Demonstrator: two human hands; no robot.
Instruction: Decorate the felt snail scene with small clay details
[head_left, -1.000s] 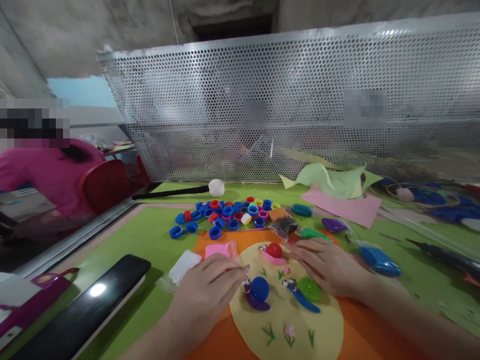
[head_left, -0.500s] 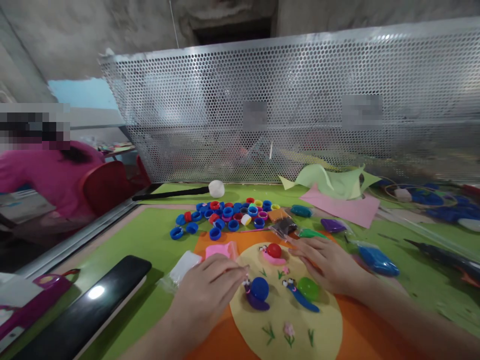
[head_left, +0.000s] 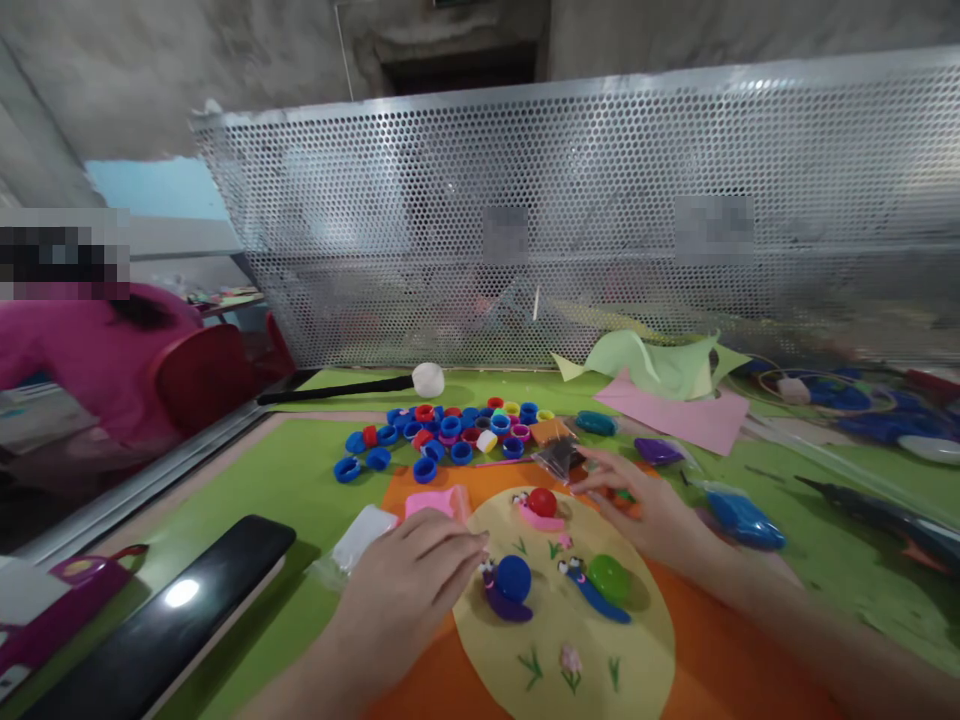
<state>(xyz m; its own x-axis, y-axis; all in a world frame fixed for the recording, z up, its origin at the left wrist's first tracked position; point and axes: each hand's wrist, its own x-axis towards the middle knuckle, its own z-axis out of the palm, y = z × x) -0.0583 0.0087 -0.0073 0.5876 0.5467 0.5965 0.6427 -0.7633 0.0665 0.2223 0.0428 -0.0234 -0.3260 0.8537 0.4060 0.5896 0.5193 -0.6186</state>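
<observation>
My left hand lies palm down on the orange sheet, fingers together, tips at the edge of the yellow paper circle beside the blue-and-purple clay snail. It holds nothing I can see. My right hand reaches forward with fingers stretched out, tips touching the small black packet and covering a green packet. On the circle also sit a pink snail with a red shell and a blue snail with a green shell.
Several coloured bottle caps lie behind the sheet. A blue clay packet, a purple one, pink paper and a perforated metal screen are at the right and back. A black phone lies left. A person in pink sits beyond the left edge.
My right hand has slid forward from beside the green-shelled snail to the packets behind the circle. My left hand has stayed in place.
</observation>
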